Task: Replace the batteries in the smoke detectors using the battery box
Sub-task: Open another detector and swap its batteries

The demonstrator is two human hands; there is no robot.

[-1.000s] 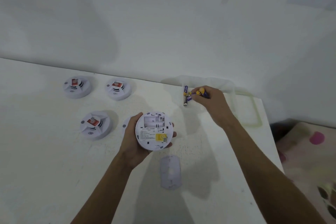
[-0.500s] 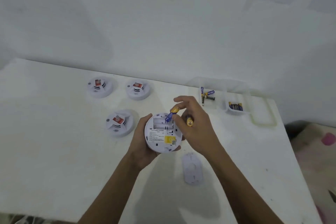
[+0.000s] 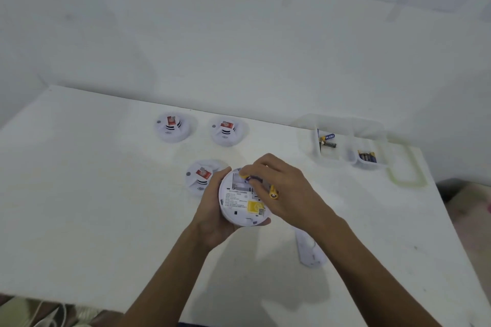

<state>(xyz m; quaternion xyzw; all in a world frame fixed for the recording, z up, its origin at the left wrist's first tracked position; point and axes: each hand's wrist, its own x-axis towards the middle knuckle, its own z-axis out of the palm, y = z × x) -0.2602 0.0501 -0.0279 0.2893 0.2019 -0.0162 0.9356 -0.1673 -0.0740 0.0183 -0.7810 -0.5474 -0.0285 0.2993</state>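
Note:
My left hand [image 3: 212, 210] holds a round white smoke detector [image 3: 239, 204] with its back turned up and its battery bay uncovered. My right hand [image 3: 287, 191] lies over the detector's right side, fingertips pressing a purple-and-yellow battery [image 3: 251, 178] into the bay. A second battery [image 3: 273, 192] is tucked in the same hand, yellow end showing. The clear battery box [image 3: 348, 160] stands at the back right, with batteries in two compartments. The detached battery cover [image 3: 309, 249] lies on the table under my right forearm.
Three more white smoke detectors sit face up: one [image 3: 172, 127] at the back left, one [image 3: 226, 130] beside it, one [image 3: 200, 177] right behind my left hand. The box's clear green-edged lid [image 3: 406, 167] lies at the right. The white table [image 3: 93, 207] meets the wall behind.
My right hand came from the battery box with two batteries to the detector, and now presses one down into the bay. The view has shifted left.

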